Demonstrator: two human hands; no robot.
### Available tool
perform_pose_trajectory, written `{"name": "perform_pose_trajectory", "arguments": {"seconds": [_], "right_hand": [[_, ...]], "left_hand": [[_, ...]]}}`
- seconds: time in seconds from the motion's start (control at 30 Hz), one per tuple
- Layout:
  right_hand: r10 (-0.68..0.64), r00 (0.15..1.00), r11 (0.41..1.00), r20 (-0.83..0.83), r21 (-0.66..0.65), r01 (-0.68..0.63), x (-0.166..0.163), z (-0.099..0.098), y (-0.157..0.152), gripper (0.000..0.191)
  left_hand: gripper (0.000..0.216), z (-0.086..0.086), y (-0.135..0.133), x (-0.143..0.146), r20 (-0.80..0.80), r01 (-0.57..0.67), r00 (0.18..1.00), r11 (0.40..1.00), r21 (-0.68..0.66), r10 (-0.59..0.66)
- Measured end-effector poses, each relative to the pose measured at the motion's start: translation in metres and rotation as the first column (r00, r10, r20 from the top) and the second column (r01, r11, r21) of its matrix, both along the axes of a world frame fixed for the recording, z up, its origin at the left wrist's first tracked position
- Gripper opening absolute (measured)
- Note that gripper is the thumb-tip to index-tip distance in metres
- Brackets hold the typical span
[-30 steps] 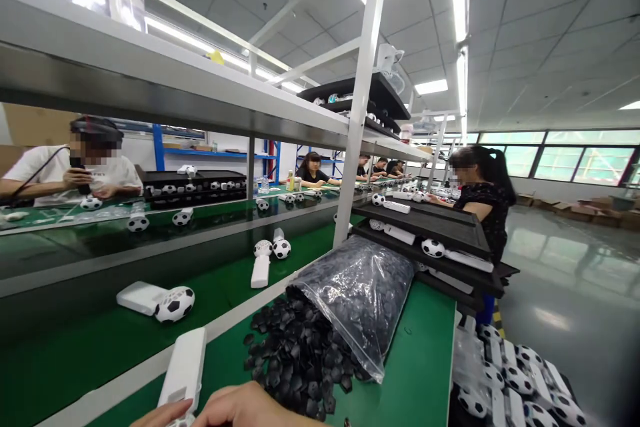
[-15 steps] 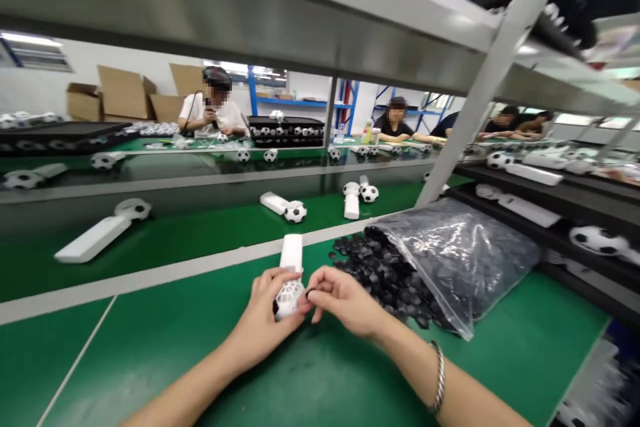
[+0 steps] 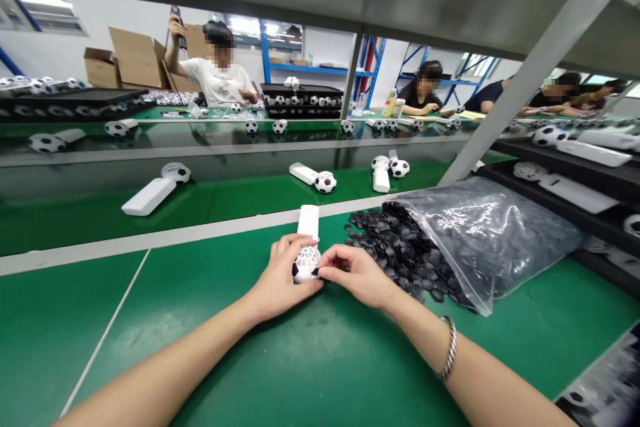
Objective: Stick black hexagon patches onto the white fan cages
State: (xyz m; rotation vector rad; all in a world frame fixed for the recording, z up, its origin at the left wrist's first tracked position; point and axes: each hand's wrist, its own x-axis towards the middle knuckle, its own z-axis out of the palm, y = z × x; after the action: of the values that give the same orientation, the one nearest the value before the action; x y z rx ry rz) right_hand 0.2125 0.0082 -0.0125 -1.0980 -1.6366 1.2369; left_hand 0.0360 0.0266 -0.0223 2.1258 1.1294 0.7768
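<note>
Gripped by my left hand (image 3: 280, 278) is a white handheld fan (image 3: 309, 221) with a soccer-ball head, its flat handle pointing away from me. Thumb and fingers wrap around the round head, whose open white grille faces up. A black patch shows on the head's left side. My right hand (image 3: 357, 273) pinches a small black piece (image 3: 315, 271) against the right side of the ball head. To the right of that hand lies a heap of loose black pieces (image 3: 395, 243), spilling from a clear plastic bag (image 3: 500, 233).
Similar soccer-ball fans, one at left (image 3: 150, 196) and another in the middle (image 3: 325, 181), lie on the green belt (image 3: 235, 203) beyond the pale strip. Black trays (image 3: 560, 187) of fans stand at right beside a slanted metal post (image 3: 530, 67). Co-workers sit across the line.
My right hand has brought the black piece against the ball head. The view has shifted. Across the line, a co-worker has raised a hand-held tool.
</note>
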Motion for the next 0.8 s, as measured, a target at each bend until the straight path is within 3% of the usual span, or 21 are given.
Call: {"name": "perform_pose_trajectory", "arguments": {"seconds": [0.17, 0.33, 0.5, 0.6, 0.7, 0.73, 0.8], "right_hand": [[-0.068, 0.996, 0.997, -0.051, 0.043, 0.07, -0.004, -0.011, 0.002, 0.015], [-0.028, 0.983, 0.991, -0.18, -0.132, 0.004, -0.008, -0.009, 0.007, 0.025], [-0.032, 0.989, 0.978, -0.145, -0.208, 0.001, -0.011, -0.004, 0.01, 0.029], [-0.067, 0.996, 0.992, -0.056, -0.107, 0.061, -0.007, -0.001, 0.012, 0.031], [-0.194, 0.959, 0.973, 0.209, 0.165, 0.16, 0.009, 0.004, 0.017, 0.025], [-0.285, 0.895, 0.941, 0.343, 0.276, 0.194, 0.016, 0.005, 0.019, 0.023], [-0.482, 0.645, 0.863, 0.593, 0.447, 0.234, 0.03, 0.005, 0.021, 0.025]], "left_hand": [[0.047, 0.001, 0.001, 0.0, 0.031, 0.039, 0.999, 0.999, -0.027, -0.038], [0.046, -0.001, 0.003, 0.0, 0.117, 0.055, 0.992, 0.99, -0.129, -0.04], [0.047, 0.002, 0.003, 0.002, 0.147, 0.079, 0.988, 0.984, -0.161, -0.056], [0.047, 0.004, 0.002, 0.004, 0.091, 0.086, 0.993, 0.99, -0.113, -0.076], [0.048, 0.005, 0.001, 0.005, 0.072, 0.115, 0.991, 0.989, -0.094, -0.108], [0.048, 0.004, 0.0, 0.004, 0.078, 0.123, 0.99, 0.989, -0.088, -0.116], [0.045, 0.002, 0.0, 0.004, 0.098, 0.111, 0.99, 0.991, -0.075, -0.103]]}}
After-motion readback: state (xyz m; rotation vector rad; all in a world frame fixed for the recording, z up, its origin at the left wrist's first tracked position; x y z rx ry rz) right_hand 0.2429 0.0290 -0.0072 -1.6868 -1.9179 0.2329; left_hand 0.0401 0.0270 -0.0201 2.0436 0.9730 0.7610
